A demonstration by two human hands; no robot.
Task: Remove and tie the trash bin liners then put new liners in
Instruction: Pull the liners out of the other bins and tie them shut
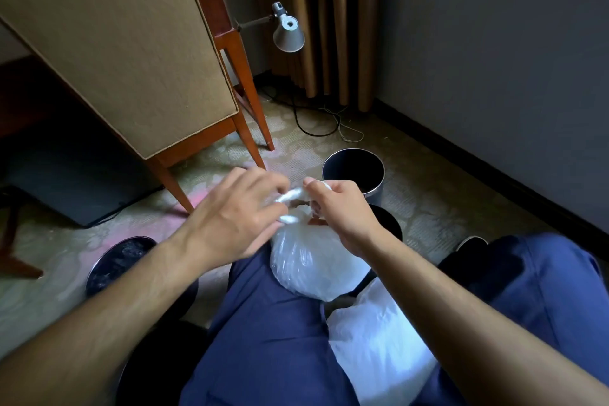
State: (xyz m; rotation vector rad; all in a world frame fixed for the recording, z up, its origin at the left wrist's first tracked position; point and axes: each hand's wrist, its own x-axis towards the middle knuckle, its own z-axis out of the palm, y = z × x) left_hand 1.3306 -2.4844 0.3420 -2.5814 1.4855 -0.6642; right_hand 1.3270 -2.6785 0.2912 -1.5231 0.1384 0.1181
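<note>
A full clear trash liner point(309, 264) rests on my left knee, its neck twisted into white strands. My left hand point(237, 214) pinches one strand of the twisted neck. My right hand point(339, 208) grips the other strand just beside it, the two hands almost touching. A second white bag point(375, 339) lies between my legs. An unlined dark bin point(354, 171) stands on the carpet beyond my hands. Another bin point(389, 224) is mostly hidden behind my right wrist. A bin with a clear liner point(122, 260) sits at my lower left.
A padded wooden chair point(131, 53) stands at the left, its legs close to my left hand. A silver lamp point(286, 33) and loose cables point(323, 122) lie by the curtain. The grey wall point(494, 76) runs along the right. My blue trouser legs fill the foreground.
</note>
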